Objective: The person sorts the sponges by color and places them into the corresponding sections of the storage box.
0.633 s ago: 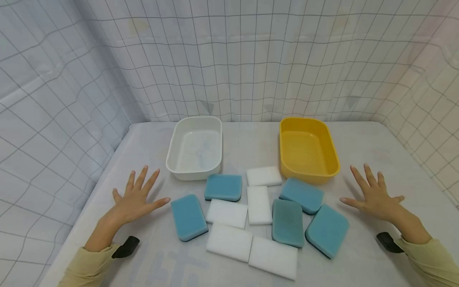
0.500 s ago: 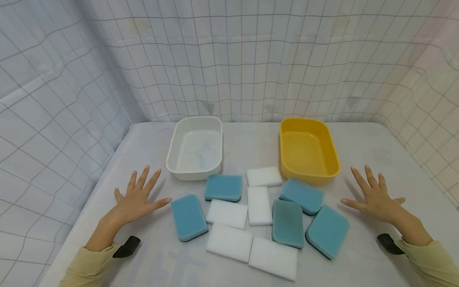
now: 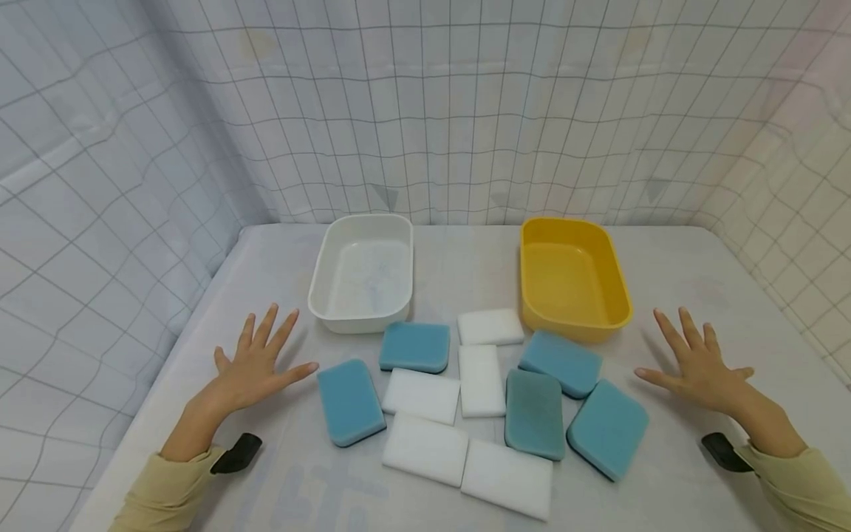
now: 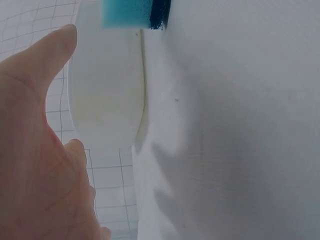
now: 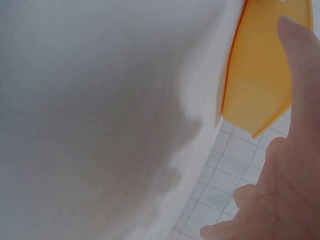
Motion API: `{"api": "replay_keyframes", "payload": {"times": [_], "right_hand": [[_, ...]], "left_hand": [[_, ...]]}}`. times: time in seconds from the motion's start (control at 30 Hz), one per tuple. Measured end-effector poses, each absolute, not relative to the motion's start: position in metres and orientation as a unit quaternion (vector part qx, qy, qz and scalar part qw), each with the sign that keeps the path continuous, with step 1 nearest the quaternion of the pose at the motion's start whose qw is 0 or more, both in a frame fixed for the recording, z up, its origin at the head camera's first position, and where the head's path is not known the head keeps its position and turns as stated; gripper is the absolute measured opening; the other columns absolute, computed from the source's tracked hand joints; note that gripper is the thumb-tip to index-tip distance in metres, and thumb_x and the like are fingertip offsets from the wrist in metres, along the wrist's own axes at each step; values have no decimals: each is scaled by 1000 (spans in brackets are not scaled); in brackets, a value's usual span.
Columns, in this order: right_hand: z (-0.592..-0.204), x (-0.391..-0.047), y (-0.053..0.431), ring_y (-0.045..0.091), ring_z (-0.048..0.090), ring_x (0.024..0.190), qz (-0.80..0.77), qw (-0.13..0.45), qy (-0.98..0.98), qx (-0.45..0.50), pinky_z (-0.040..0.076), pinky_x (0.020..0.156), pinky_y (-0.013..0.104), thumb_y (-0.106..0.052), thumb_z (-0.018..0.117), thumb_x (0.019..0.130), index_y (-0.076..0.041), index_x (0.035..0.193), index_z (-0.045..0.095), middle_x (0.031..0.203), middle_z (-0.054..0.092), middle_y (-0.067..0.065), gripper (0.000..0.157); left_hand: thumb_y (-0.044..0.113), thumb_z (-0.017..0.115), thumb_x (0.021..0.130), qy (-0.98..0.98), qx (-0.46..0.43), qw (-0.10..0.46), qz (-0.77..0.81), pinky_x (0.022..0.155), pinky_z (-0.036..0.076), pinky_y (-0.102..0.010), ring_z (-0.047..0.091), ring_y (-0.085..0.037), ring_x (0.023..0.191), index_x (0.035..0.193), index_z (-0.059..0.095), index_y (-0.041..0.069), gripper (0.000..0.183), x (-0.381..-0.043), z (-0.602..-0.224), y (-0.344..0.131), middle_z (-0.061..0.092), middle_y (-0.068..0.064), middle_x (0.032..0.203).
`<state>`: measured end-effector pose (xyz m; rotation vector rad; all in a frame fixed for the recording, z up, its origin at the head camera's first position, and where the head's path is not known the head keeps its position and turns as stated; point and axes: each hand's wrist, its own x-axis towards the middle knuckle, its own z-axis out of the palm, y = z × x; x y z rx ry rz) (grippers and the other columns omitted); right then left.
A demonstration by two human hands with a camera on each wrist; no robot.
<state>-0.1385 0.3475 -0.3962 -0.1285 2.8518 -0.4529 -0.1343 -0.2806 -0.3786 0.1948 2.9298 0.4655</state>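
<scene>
My left hand (image 3: 249, 373) is spread above the table at the left, fingers straight, holding nothing. Its thumb points toward a blue sponge (image 3: 351, 403), the nearest thing to it. At the right, my right hand (image 3: 701, 373) is likewise spread and holds nothing, with a blue-green sponge (image 3: 608, 430) nearest. Between the hands lie several blue sponges with dark undersides, such as the blue sponge (image 3: 415, 346) at the back, and several white sponge blocks, such as the white block (image 3: 425, 448). The left wrist view shows the white basin (image 4: 107, 85) beyond the thumb.
A white basin (image 3: 362, 325) stands at the back left and a yellow basin (image 3: 575, 329) at the back right; neither holds anything visible. Grid-patterned curtains (image 3: 439, 111) close off the back and both sides of the white table (image 3: 465, 273).
Both hands stay spread, with only a very slight shift in the view. The sponges, white blocks and basins keep their places.
</scene>
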Motion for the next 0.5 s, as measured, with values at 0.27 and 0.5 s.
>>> {"api": "replay_keyframes", "payload": {"times": [0.27,0.5], "right_hand": [[-395,-138,347,66,-19,128,-152,130,979,-40,0,61,91,-62,55,84,-26,146,-24,148,-32,23,107],[-394,-137,348,66,-18,128,-158,125,979,-43,1,61,91,-60,55,85,-24,146,-24,149,-29,25,107]], "left_hand": [[58,43,92,976,78,72,190,97,4,-81,-10,-47,142,152,-7,22,85,-143,-378,-284,-11,-15,158],[32,37,101,920,112,68,369,110,5,-70,-3,-51,141,149,-8,-1,73,-160,-379,-286,-4,-31,154]]}}
